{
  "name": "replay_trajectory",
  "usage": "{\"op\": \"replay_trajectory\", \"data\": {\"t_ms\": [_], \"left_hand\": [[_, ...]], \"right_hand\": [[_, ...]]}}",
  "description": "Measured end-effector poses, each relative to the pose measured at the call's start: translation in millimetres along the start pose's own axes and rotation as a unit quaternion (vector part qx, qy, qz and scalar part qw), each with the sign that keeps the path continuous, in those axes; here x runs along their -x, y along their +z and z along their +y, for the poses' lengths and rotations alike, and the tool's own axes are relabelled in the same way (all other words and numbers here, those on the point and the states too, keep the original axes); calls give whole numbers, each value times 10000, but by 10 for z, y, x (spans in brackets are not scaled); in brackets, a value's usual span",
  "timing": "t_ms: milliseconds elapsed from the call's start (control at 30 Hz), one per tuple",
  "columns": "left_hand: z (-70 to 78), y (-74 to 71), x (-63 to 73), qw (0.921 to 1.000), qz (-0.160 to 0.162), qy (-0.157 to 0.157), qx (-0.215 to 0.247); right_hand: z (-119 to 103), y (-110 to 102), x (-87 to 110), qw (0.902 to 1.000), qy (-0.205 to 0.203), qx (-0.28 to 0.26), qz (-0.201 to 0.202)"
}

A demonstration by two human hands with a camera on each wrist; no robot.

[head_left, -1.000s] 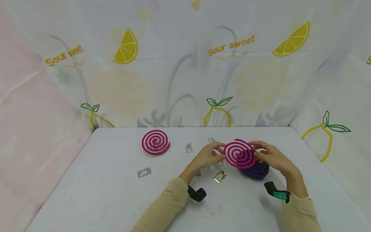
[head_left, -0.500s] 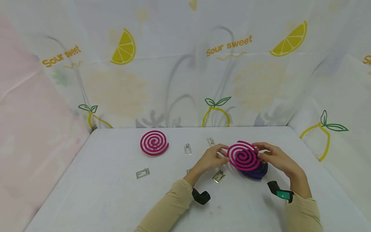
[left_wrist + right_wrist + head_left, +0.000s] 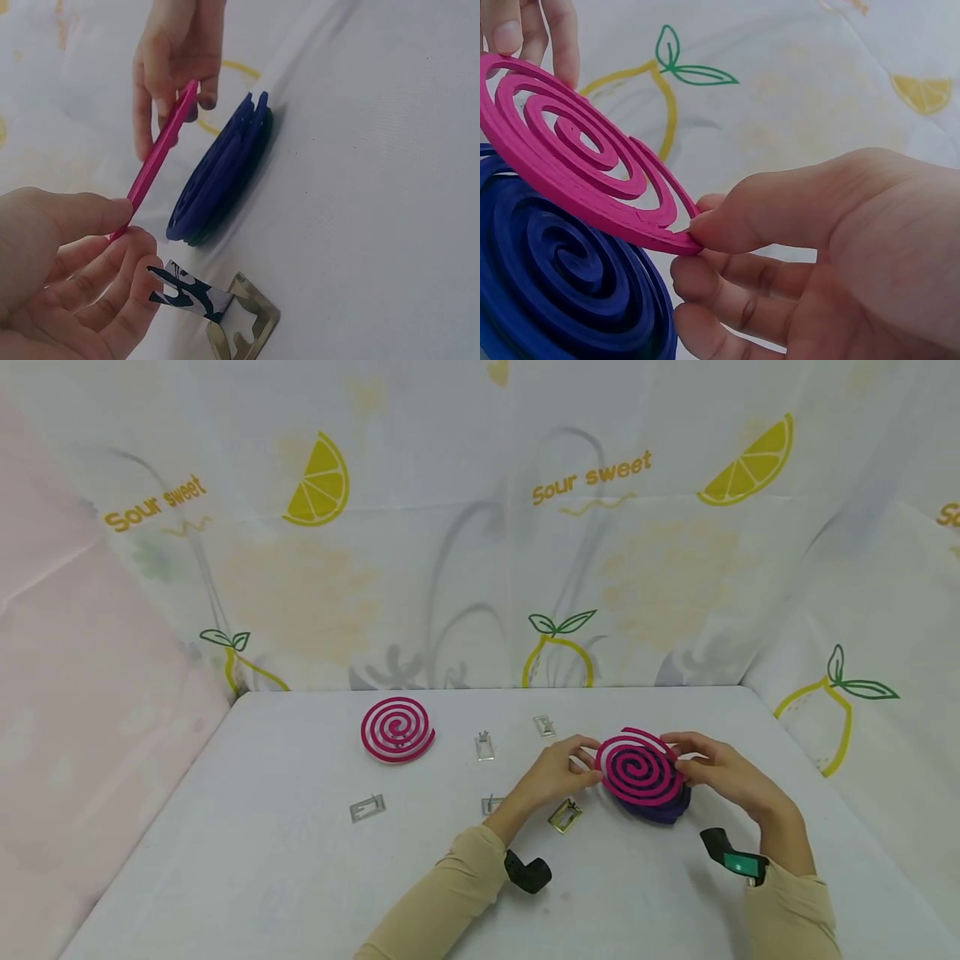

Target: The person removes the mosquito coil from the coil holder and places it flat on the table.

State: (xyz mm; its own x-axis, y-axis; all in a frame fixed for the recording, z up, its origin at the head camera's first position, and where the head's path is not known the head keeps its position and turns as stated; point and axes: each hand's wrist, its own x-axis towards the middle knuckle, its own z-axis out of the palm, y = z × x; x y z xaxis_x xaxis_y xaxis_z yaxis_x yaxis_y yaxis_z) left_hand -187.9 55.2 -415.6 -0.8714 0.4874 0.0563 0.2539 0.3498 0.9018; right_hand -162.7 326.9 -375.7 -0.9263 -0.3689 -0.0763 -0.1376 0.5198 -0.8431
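Observation:
A pink mosquito coil is held level between both hands, close over a stack of dark blue mosquito coils. My left hand pinches its left edge between thumb and fingers. At the opposite edge my right hand pinches it the same way. Side-on in the left wrist view, a gap shows between the pink coil and the blue stack, which has a greenish layer at its bottom. Near my left hand lies a gold metal coil stand, its prong bent upward.
Another pink mosquito coil lies at the back left of the white table. Several silver coil stands, such as one at the left and one at the back, are scattered over the middle. A lemon-print cloth stands behind.
Both hands have carried the pink coil right and slightly nearer, so it now covers more of the blue stack in the head view. A silver stand behind the left wrist has come into view.

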Motion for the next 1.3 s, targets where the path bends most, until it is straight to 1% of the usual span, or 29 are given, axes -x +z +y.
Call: {"op": "replay_trajectory", "data": {"t_ms": [200,433,667,900,1100,1300], "left_hand": [[18,23,4,9998,-48,84,-145],[2,63,-31,9993,-144,109,-326],[14,118,-56,9985,-92,79,-535],[17,152,-60,9956,-35,160,-918],[8,168,-66,9940,-40,217,-1070],[-4,187,-76,9903,-2,316,-1354]], "right_hand": [[63,-27,7,10000,22,-22,-67],[91,-38,14,9999,101,-33,-80],[114,-51,35,9996,271,-15,-45],[134,-54,28,9994,326,30,-94],[161,-52,14,9983,541,122,-195],[179,-28,7,9980,578,119,-244]]}}
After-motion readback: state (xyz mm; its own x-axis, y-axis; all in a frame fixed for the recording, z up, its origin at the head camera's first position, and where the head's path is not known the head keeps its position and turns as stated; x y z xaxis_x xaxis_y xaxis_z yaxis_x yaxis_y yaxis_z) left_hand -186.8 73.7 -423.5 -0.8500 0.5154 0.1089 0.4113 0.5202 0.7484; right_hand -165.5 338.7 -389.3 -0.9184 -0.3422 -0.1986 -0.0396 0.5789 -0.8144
